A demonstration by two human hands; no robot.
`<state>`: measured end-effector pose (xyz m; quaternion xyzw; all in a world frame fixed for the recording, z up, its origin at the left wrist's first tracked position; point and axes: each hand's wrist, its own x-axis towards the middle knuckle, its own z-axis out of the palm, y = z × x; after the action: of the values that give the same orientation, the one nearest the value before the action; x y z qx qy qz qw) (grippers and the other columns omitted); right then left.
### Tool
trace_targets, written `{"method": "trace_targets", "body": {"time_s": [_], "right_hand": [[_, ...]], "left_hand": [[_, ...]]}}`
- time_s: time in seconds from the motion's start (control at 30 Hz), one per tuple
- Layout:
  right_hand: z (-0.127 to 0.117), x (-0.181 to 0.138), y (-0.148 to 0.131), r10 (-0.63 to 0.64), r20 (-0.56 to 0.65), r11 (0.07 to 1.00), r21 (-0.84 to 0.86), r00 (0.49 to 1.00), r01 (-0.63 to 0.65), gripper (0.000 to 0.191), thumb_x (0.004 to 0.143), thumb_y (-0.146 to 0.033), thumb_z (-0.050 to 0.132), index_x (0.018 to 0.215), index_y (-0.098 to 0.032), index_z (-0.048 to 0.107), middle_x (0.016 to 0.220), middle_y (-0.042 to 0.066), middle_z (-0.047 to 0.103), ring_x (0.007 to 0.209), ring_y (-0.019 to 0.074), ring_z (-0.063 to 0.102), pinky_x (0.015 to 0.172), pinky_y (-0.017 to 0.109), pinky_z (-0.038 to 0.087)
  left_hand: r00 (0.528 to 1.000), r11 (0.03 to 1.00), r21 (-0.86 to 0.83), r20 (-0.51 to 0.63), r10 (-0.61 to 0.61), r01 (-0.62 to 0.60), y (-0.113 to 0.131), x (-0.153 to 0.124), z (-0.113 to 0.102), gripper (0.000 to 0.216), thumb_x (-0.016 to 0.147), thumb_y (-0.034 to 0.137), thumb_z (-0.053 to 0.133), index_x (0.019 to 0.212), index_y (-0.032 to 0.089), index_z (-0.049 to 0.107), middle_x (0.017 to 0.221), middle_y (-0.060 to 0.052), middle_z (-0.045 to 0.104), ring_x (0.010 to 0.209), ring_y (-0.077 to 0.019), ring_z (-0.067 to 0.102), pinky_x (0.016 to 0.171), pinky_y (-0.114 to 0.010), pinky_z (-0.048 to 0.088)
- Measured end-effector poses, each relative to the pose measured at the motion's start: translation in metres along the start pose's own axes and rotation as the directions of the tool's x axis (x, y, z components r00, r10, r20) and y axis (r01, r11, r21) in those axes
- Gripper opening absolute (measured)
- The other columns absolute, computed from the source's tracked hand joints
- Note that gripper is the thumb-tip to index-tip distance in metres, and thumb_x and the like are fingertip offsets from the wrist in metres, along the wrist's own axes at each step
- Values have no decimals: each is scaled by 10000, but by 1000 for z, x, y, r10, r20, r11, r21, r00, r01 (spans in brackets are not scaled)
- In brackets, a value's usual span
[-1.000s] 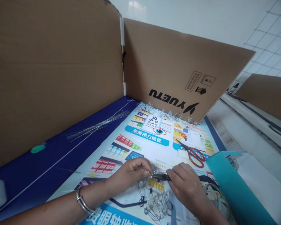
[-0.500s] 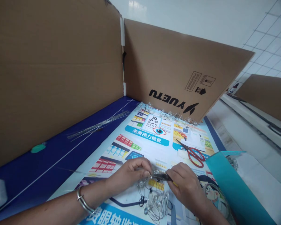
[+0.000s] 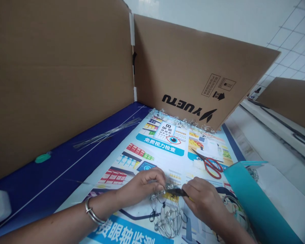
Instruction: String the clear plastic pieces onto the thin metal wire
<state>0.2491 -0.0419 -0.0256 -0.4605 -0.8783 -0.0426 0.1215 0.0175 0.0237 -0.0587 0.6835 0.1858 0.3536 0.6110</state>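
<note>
The left hand (image 3: 142, 184) closes its grip on the top of a wire-and-bead piece (image 3: 167, 217), pinching it between thumb and fingertips. The right hand (image 3: 205, 201) is clenched around dark pliers (image 3: 176, 192), whose tip meets the piece at the same spot. The piece is a tangle of thin silver loops with clear beads, and it hangs down onto a printed poster (image 3: 155, 149) on the table (image 3: 53, 176). Red scissors (image 3: 210, 166) lie beyond the right hand and a teal folder (image 3: 251, 200) just right of it. Cardboard walls (image 3: 66, 84) close off the left and far sides.

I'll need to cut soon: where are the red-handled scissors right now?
In the head view, the red-handled scissors lie on the printed poster, beyond the right hand and just left of the teal folder.
</note>
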Motion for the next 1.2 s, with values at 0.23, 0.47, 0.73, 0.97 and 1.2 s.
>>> {"method": "trace_targets", "body": {"time_s": [0.23,0.47,0.73,0.97,1.2], "right_hand": [[-18,4,-7,36,216,999,-27,976,-31,145,831,-227,525,688,-200,523,657,-4,569,612,145,481,549,282,220],[-31,2,-15,71,332,997,-32,941,-64,151,811,-266,566,672,-218,531,645,-21,592,573,134,492,518,282,162],[-23,-3,-20,74,137,994,-95,988,-61,133,787,-170,591,701,-216,501,658,-17,560,604,159,474,546,288,187],[-13,-6,-26,60,64,989,-137,996,-50,146,766,-166,620,712,-213,492,658,-4,536,618,177,443,560,300,187],[-10,-7,-30,87,45,984,-157,995,-79,195,696,-151,679,733,-212,498,671,-6,533,626,179,435,561,299,184]], "left_hand": [[961,909,336,210,182,-245,16,6,-6,253,907,326,446,797,163,606,766,-41,601,862,-172,537,852,-325,373],[876,745,500,422,234,-440,35,6,-3,185,871,93,422,780,187,552,745,-27,644,912,-176,547,879,-334,332],[961,752,601,224,165,-270,33,7,-7,110,853,195,545,754,178,590,746,-18,623,771,-158,528,777,-304,368],[964,797,573,261,45,-192,42,4,-8,97,855,130,519,805,169,593,778,-12,609,779,-141,524,748,-268,390],[964,772,616,264,-14,-158,44,2,-11,135,861,107,474,852,184,584,831,-18,599,824,-150,527,732,-257,396]]}}
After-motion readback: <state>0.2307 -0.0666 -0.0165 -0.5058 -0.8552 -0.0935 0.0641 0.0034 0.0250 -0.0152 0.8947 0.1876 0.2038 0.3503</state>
